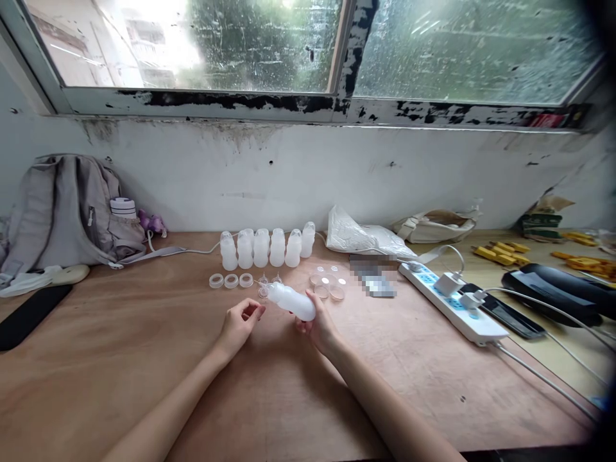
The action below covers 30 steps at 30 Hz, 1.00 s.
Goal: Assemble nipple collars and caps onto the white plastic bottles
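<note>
My right hand [320,324] grips the base of a frosted white baby bottle [293,303], tilted with its neck toward the left. Just left of the neck is my left hand [240,326], apart from the bottle; its fingers are curled in and nothing shows between them. Clear nipples [263,290] lie behind the bottle neck, which partly hides them. Three pale collar rings [231,280] sit in a row to the left. To the right are several clear round discs [321,292]. Several similar bottles [261,249] with clear domed tops stand upright behind these parts.
A white power strip [452,303] with plugged-in chargers and cables runs along the right. A plastic bag [360,237] and a pale pouch [436,226] lie by the wall. At left are a grey backpack [72,212] and a black phone-like slab [31,316].
</note>
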Motion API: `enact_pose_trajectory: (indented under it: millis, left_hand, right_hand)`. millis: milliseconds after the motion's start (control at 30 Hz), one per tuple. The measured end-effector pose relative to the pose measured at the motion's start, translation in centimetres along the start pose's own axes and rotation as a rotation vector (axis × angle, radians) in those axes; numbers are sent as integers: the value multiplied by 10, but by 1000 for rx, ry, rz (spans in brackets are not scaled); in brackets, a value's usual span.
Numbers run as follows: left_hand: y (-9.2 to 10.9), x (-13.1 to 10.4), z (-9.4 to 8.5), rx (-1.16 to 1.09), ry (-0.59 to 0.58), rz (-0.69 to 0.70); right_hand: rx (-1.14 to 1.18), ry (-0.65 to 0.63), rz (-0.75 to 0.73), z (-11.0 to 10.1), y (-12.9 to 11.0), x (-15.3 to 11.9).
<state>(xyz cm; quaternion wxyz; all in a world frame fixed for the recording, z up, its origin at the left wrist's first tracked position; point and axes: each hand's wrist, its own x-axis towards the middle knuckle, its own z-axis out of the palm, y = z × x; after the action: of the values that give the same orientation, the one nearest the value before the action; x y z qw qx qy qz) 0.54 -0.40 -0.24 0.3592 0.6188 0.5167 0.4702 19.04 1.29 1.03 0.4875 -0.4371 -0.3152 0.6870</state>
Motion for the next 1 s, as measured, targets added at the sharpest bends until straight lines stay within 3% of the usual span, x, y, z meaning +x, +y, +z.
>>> enact_pose_trajectory:
  millis: [100, 200, 400, 533, 600, 733, 800, 900, 1000]
  left_hand:
    - [0, -3, 2, 4, -38, -10]
    - [0, -4, 7, -153, -79, -50]
    - [7, -6, 14, -487, -202, -198]
    - [12, -8, 13, -479, -146, -220]
    - [13, -8, 12, -496, -134, -272]
    - [14, -8, 10, -491, -156, -317]
    - [15, -8, 8, -485, -134, -299]
    - [18, -8, 7, -539, -100, -325]
    - [20, -8, 5, -633, -112, -346]
  right_hand:
    - [115, 0, -4, 3, 4, -1]
    - [81, -87, -115, 7, 10, -5]
    - [-293, -237, -295, 15, 22, -18]
    - [-570, -298, -450, 14, 22, -20]
    - [-711, -192, -523, 6, 16, -14]
    - [-1024, 227, -685, -29, -1, 12]
    - [-1163, 346, -719, -48, -9, 24]
    - [-1260, 385, -732, -64, -14, 34]
    - [-1280, 357, -720, -65, -14, 34]
